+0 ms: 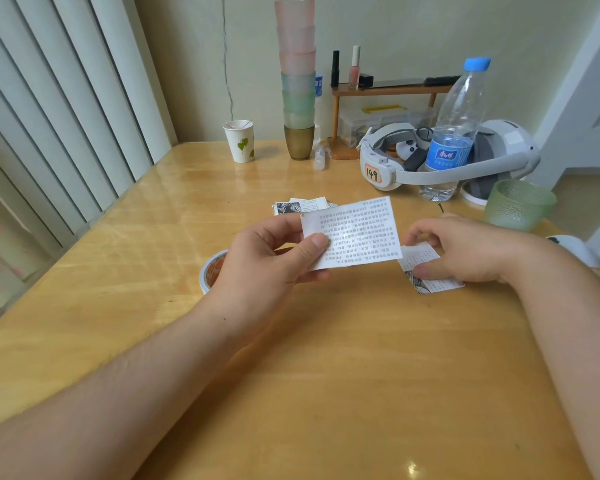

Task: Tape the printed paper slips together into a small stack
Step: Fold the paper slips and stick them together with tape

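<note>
Your left hand [264, 252] pinches a printed slip [355, 232] by its left end, thumb on top, holding it up over the table [326, 358]. Right of that slip, your right hand [465, 251] presses curled fingers on a second slip [430, 271] lying flat. Behind the held slip sits a small pile of slips [302, 205]. A tape roll [211, 270] peeks out left of it, half hidden by your left hand. A bottle [454, 133] stands further back right.
</note>
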{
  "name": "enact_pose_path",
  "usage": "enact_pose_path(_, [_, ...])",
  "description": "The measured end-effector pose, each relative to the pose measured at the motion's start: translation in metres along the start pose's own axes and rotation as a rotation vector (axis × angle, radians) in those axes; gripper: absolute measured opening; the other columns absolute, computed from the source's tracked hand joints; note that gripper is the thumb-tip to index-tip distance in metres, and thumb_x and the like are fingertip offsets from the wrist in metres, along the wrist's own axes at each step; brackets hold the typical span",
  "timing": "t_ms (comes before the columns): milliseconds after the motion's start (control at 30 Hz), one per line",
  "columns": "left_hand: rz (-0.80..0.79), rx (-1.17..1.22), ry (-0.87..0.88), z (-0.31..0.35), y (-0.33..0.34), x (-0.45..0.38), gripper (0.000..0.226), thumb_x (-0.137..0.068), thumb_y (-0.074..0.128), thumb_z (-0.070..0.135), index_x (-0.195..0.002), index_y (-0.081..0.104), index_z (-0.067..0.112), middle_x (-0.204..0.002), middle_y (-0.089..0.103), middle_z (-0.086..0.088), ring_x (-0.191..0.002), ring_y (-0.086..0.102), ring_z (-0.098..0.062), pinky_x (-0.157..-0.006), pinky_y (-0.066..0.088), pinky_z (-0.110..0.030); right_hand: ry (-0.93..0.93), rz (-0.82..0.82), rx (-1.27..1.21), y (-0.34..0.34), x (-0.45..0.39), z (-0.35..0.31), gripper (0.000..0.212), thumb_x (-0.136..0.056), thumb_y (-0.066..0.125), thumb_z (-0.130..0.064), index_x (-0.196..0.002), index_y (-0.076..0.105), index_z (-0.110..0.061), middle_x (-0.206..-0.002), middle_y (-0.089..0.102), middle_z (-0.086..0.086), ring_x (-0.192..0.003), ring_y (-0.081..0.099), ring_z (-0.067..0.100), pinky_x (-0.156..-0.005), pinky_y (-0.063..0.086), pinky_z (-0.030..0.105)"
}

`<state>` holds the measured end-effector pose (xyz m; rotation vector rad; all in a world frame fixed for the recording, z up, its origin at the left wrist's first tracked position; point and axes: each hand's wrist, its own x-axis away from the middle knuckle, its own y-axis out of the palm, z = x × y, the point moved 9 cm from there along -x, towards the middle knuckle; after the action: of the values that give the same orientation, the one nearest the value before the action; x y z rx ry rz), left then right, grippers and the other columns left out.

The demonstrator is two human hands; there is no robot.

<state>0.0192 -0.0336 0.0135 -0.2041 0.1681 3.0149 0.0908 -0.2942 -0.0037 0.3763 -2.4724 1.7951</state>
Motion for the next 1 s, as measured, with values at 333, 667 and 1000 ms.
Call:
enact_pose_path(333, [-0.011, 0.06, -0.016, 0.003, 0.003, 0.001, 0.008, -0.1, 0.064, 0.004, -0.1, 0.071, 0.007, -0.081, 0.064, -0.005, -0.058, 0.058, -0.008, -0.084, 0.063, -0.041, -0.032, 0.087, -0.119, -0.007, 0.004, -0.01, 0.04, -0.072, 0.094, -0.026, -0.092, 0.06, -0.034, -0.1, 0.062, -0.003, -0.082, 0.059, 0.016, -0.065, 0.046, 0.035])
enact_pose_path(667, [0.028, 0.073, -0.01, 0.004, -0.003, 0.001, 0.006, -0.102, 0.059, 0.0, -0.105, 0.063, 0.004, -0.068, 0.067, 0.007, -0.059, 0.063, -0.009, -0.082, 0.065, -0.04, -0.082, 0.312, -0.226, -0.039, 0.021, -0.018, 0.013, -0.091, 0.077, -0.024, -0.092, 0.072, -0.036, -0.086, 0.072, -0.009, -0.083, 0.068, 0.014, -0.077, 0.056, 0.037])
enact_pose_path(1000, [0.183, 0.083, 0.033, 0.007, -0.024, -0.005, 0.02, -0.101, 0.058, -0.004, -0.106, 0.071, 0.011, -0.106, 0.067, -0.012, -0.082, 0.068, -0.014, -0.076, 0.061, -0.033, -0.341, -0.008, -1.075, -0.042, 0.047, -0.059, 0.018, -0.072, 0.074, -0.01, -0.088, 0.065, -0.008, -0.076, 0.074, 0.01, -0.072, 0.072, 0.018, -0.065, 0.057, 0.028])
